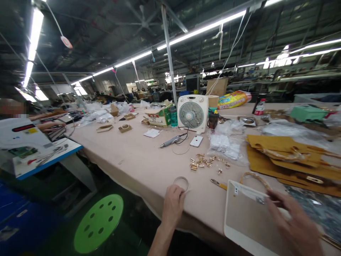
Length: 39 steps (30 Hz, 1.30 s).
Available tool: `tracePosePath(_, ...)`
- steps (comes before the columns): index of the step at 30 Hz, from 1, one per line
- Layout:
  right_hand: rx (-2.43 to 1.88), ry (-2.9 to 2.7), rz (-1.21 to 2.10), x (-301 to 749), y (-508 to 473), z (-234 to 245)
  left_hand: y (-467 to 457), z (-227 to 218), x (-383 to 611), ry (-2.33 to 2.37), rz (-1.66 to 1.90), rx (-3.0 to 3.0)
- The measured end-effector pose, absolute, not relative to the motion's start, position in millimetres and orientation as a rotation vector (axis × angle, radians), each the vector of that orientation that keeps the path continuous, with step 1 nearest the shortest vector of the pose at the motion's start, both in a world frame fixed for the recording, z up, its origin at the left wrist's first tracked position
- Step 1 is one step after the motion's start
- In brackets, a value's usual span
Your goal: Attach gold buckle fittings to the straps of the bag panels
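Note:
My left hand point(172, 206) rests on the near edge of the long pink-covered table point(138, 160), fingers curled against a roll of clear tape point(181, 183). Over a beige bag panel with white edging point(247, 220) reaches my right hand point(295, 224), blurred by motion, fingers spread and touching the panel near its top edge. A braided handle point(255, 177) curves behind the panel. Several small gold metal fittings point(205, 161) lie scattered just beyond. Yellow-handled scissors point(218, 184) lie between the tape and the panel.
A white desk fan point(192, 113), a phone point(196, 141), an electric tool with cord point(170, 142), clear bags point(226, 144) and mustard leather pieces point(287, 156) crowd the table. A green stool point(99, 223) stands below left. A person sits at the far left by a machine point(23, 142).

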State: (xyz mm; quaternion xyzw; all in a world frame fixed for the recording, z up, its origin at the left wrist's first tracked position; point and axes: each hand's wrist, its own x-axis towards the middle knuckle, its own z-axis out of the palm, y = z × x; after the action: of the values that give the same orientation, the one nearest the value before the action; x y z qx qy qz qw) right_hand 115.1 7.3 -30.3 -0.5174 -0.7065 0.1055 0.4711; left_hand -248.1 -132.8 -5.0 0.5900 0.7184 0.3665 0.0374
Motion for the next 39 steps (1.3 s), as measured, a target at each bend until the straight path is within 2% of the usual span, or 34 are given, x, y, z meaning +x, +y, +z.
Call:
tracePosePath(5,-0.914,-2.041,0.588,32.9,-20.8,0.8,-129.8,-14.1,-209.5,2.01,1.196,1.877)
tracePosePath(10,-0.8,-2.123,0.865,-2.5,-32.8,0.3,-126.6,-32.5,-194.7,1.844,1.226,1.969)
tracePosePath(15,-0.865,-1.943,0.921,-1.8,-32.7,-19.2,-112.2,-36.4,-227.1,2.044,1.288,2.08)
tracePosePath(19,-0.929,-1.787,0.971,4.0,-31.6,-27.0,-102.3,-36.9,-254.4,2.192,1.146,2.158)
tracePosePath(23,-0.958,-1.872,0.918,3.5,-35.8,-23.5,-97.6,-51.8,-256.2,2.327,1.112,2.203)
tracePosePath(29,-0.956,-2.076,0.732,-0.1,-43.6,-18.8,-94.3,-72.7,-252.9,2.465,1.281,2.32)
tracePosePath(34,-0.926,-1.989,0.668,4.8,-40.4,-19.5,-88.6,-74.6,-259.2,2.441,1.306,2.392)
tracePosePath(39,-1.246,-1.858,0.288,25.2,-14.8,-20.7,-88.1,-72.8,-257.6,2.429,1.265,2.439)
